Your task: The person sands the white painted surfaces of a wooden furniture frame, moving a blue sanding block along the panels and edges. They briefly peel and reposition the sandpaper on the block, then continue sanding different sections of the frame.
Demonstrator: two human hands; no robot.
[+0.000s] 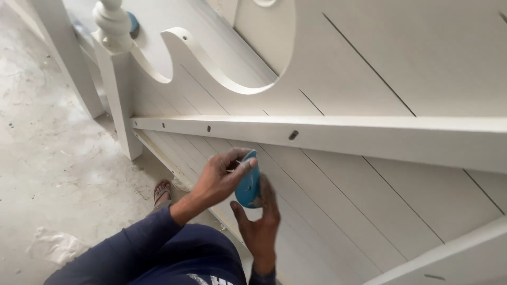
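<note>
We've got the thin, bendy blue sanding disc (247, 182) pinched at its edges, left hand (219, 179) fingers on top, right hand (260, 221) cupping underneath, just below the white rail (327, 134).

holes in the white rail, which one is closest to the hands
The dark slot-shaped hole, farthest right of the three; it sits just above the blue sanding disc. The two smaller round holes lie further left.

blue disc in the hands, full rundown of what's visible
The blue disc is thin, round and flat, like a sanding pad, with a matte blue face bearing a few small dark holes. It is held on edge, tilted, just under the white rail of a white panelled furniture piece. The left hand pinches its upper rim with the fingertips; the right hand cups it from below and behind. Its back side is hidden.
</note>
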